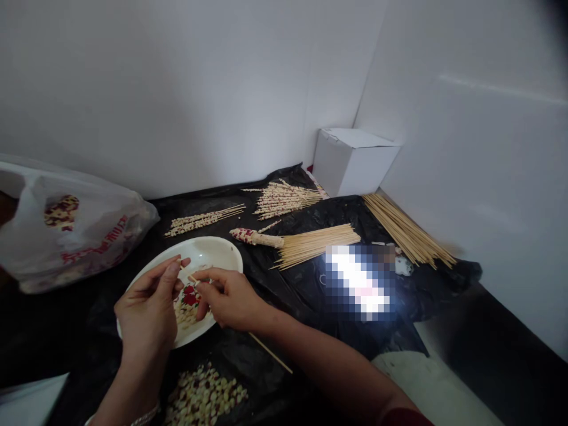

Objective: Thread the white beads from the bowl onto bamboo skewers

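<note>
Over a white bowl [231, 255] with a red flower print, my two hands are close together. My right hand [233, 299] is closed around a thin wooden skewer [271, 354], whose tip pokes out toward the left hand while its long end runs down to the right. Facing that tip, my left hand [146, 307] is closed in a pinch; the small pale thing at its fingertips is too tiny to make out. Loose pale kernels [187, 316] lie in the bowl beneath the fingers. In front of the bowl a heap of pale and dark-red kernels [206, 393] rests on black plastic sheeting [252, 387].
Behind the bowl lie skewers threaded with kernels [197, 220], a bigger pile of them [286, 199] and a partly stripped corn cob [255, 236]. Bare skewers [317, 244] and another bundle [406, 231] lie rightward. A white box [355, 163] and plastic bag [75, 231] flank the back.
</note>
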`<control>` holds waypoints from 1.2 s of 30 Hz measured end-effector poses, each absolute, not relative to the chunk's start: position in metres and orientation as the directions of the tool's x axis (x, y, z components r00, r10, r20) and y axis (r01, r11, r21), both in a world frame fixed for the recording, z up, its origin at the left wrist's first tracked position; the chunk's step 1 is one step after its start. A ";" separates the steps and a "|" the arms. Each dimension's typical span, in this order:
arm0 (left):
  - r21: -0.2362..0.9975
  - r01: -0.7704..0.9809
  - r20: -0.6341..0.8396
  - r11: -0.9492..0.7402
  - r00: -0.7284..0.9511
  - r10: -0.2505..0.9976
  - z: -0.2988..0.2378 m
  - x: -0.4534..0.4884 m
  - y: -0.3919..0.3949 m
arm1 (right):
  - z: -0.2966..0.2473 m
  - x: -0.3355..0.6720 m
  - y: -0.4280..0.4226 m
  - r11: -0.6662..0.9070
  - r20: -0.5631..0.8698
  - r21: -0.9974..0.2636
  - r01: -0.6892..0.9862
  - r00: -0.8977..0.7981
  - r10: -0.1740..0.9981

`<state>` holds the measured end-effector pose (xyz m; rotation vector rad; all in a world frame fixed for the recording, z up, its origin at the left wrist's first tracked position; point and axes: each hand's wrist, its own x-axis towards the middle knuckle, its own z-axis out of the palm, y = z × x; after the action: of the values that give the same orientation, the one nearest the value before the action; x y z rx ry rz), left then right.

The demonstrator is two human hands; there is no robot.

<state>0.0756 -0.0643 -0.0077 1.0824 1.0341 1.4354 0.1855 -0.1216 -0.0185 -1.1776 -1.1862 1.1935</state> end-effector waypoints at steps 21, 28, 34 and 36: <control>0.678 -0.559 -0.398 0.477 0.266 0.878 0.008 0.073 -0.053 | -0.022 0.183 -0.124 0.100 0.103 -0.994 0.041 0.063 0.993; 0.689 -0.544 -0.395 0.479 0.272 0.878 0.003 0.073 -0.053 | -0.022 0.184 -0.125 0.125 0.132 -0.989 0.085 0.085 0.988; 0.688 -0.531 -0.420 0.495 0.265 0.868 0.003 0.075 -0.056 | -0.022 0.185 -0.124 0.106 0.109 -0.993 0.047 0.062 0.992; 0.690 -0.536 -0.412 0.486 0.262 0.873 0.004 0.072 -0.053 | -0.020 0.188 -0.126 0.069 0.069 -0.998 0.003 -0.005 0.998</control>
<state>0.0723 -0.0527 0.0042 0.4618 0.8620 0.9997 0.1881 -0.1264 -0.0199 -1.1579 -1.2466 1.1597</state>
